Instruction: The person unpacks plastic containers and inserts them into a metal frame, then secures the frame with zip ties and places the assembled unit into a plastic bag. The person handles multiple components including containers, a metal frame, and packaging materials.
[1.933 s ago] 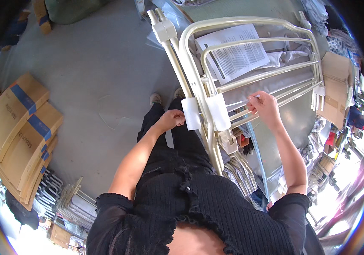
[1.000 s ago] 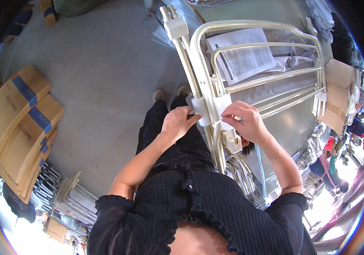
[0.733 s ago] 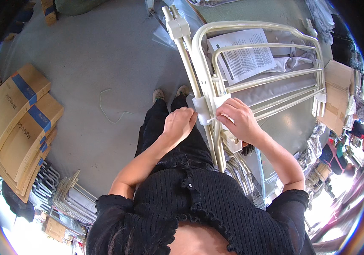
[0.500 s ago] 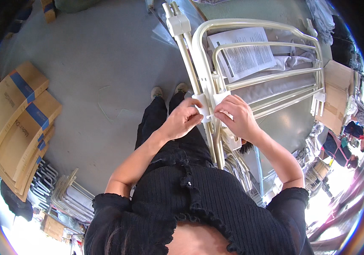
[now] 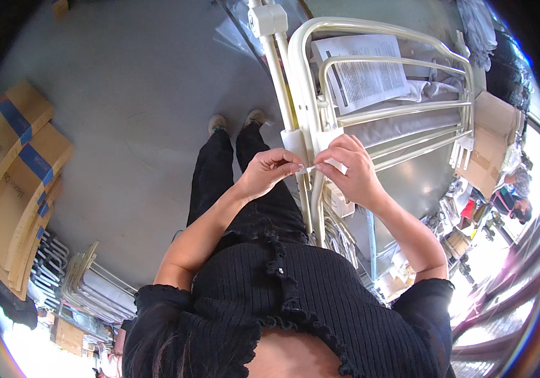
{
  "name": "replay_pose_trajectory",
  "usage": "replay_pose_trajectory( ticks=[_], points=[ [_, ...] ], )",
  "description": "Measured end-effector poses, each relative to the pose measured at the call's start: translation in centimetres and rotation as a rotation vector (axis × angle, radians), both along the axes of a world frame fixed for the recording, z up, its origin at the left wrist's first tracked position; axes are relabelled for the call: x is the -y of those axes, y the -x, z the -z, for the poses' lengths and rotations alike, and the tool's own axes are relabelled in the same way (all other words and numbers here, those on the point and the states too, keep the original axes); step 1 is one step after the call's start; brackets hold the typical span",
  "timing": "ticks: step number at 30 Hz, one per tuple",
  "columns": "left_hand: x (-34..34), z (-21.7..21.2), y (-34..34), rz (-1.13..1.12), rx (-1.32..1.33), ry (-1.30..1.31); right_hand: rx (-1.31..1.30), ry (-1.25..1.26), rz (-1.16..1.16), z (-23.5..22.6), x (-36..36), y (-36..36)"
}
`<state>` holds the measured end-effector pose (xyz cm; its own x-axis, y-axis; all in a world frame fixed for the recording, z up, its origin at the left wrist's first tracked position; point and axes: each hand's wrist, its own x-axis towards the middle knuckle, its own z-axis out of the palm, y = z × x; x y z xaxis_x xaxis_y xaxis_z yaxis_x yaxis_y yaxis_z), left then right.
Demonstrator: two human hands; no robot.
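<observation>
Standing person, head view looking down. Left hand (image 5: pixel 270 173) and right hand (image 5: pixel 348 170) meet in front of the cream tubular metal frame (image 5: pixel 311 82); fingertips of both pinch a small white strip (image 5: pixel 311 169) held between them, just beside the frame's white plastic bracket (image 5: pixel 295 142). Frame lies on a grey table (image 5: pixel 421 183), with a printed paper sheet (image 5: pixel 364 72) under its rails. Floor: bare grey concrete (image 5: pixel 125 94). Flat cardboard boxes with blue tape (image 5: pixel 14 170) stacked at left; more cream frames (image 5: pixel 87 283) lower left; an open cardboard box (image 5: pixel 493 145) at right.

Grey concrete floor (image 5: pixel 125 94) bears stacked cardboard boxes (image 5: pixel 11 176) and metal frames (image 5: pixel 87 280).
</observation>
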<state>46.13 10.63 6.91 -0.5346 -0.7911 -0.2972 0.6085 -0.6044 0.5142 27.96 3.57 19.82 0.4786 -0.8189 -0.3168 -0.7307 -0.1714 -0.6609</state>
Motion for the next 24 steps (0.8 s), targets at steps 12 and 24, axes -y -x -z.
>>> replay_pose_trajectory(
  ticks=[12,24],
  points=[
    [0.5,-0.4,0.2,0.009,0.031,-0.010,-0.073,-0.058,-0.020,0.1,0.4,-0.7],
    [1.0,-0.3,0.4,0.074,0.178,0.107,-0.115,-0.003,-0.049,0.1,0.7,-1.3]
  ],
)
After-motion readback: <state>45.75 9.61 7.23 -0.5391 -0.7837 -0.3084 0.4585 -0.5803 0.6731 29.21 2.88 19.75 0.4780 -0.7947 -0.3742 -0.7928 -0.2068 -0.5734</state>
